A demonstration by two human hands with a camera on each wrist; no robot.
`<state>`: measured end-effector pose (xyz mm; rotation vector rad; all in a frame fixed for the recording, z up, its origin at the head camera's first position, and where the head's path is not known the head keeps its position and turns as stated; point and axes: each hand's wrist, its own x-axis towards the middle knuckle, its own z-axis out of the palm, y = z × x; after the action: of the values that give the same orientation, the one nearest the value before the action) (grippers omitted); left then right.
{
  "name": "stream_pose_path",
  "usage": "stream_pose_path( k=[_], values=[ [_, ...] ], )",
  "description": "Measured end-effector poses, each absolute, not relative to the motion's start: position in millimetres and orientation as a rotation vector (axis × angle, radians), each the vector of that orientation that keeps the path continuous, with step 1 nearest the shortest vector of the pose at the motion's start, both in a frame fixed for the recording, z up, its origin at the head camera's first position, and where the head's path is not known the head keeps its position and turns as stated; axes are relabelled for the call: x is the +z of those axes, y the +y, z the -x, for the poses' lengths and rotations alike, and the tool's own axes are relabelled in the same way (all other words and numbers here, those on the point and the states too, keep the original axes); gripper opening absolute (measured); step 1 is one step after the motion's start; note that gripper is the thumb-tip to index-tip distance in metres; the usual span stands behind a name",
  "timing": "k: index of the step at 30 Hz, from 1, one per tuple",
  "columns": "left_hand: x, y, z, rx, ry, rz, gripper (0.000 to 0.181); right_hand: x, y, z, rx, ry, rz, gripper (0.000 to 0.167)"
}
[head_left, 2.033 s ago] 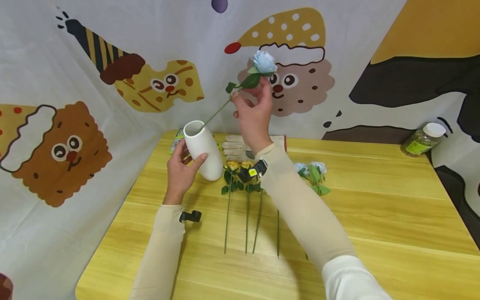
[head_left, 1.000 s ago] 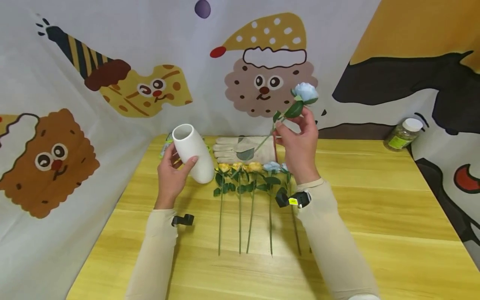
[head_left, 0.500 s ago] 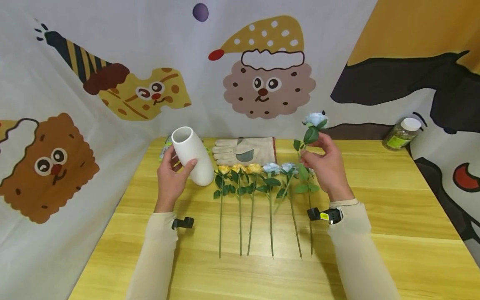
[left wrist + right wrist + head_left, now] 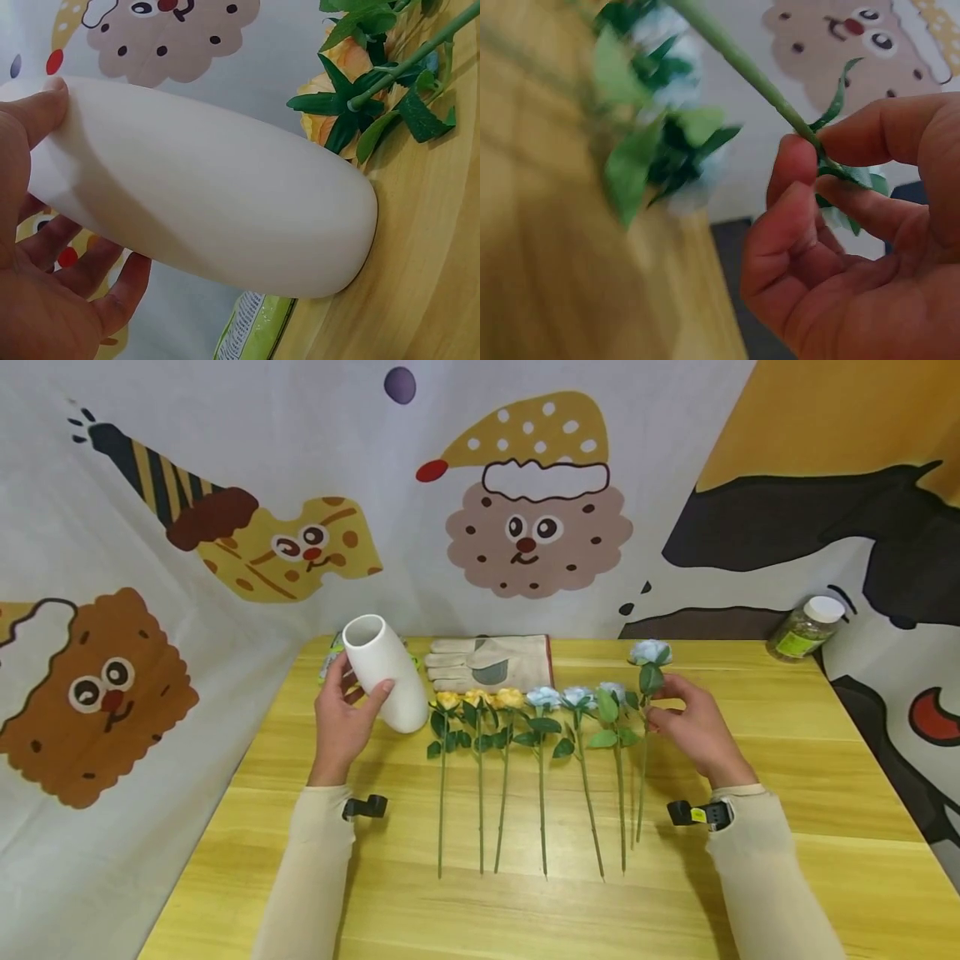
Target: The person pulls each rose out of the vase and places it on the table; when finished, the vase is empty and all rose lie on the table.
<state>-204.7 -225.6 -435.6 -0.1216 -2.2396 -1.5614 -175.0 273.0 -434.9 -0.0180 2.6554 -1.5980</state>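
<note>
My left hand [image 4: 347, 718] grips a white vase [image 4: 392, 681] around its upper part, thumb on the near side. The vase leans with its mouth to the left and looks empty at the rim. In the left wrist view its base [image 4: 352, 232] meets the table. My right hand [image 4: 697, 727] pinches the stem of a light blue rose [image 4: 651, 652] below its bloom, beside the right end of a row of flowers. In the right wrist view thumb and fingertips close on the green stem [image 4: 742, 71]. The row holds yellow roses [image 4: 478, 697] and blue roses [image 4: 577, 697], stems toward me.
A pair of work gloves [image 4: 491, 662] lies behind the flowers. A green packet [image 4: 330, 656] sits partly hidden behind the vase. At the back right corner stands a lidded jar [image 4: 806, 628]. A printed cloth [image 4: 540, 527] hangs behind the wooden table [image 4: 525, 918].
The right hand has carried the blue rose from the vase's mouth rightward and down to the row's right end, its stem turning nearly parallel to the others. The left hand still holds the vase.
</note>
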Motion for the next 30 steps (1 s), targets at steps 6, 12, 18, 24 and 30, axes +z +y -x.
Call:
stream_pose_path(
  k=[6,12,18,24,30],
  values=[
    [-435,-232,207,-1.558,-2.244,0.134,0.071,-453,290,173,-1.446,2.568,-0.039,0.056],
    [-430,-235,213,-1.569,-2.26,0.153,0.073,-463,303,171,-1.377,2.517,-0.046,0.067],
    [-426,-233,212,-1.591,-2.301,0.161,0.073,-465,306,166,-1.3,2.536,-0.03,0.068],
    [-423,-236,215,-1.571,-2.332,0.174,0.075,-464,298,168,-1.29,2.551,0.013,0.067],
    [-420,-241,218,-1.521,-2.363,0.177,0.074,-468,293,175,-1.243,2.6,0.03,0.051]
  ],
)
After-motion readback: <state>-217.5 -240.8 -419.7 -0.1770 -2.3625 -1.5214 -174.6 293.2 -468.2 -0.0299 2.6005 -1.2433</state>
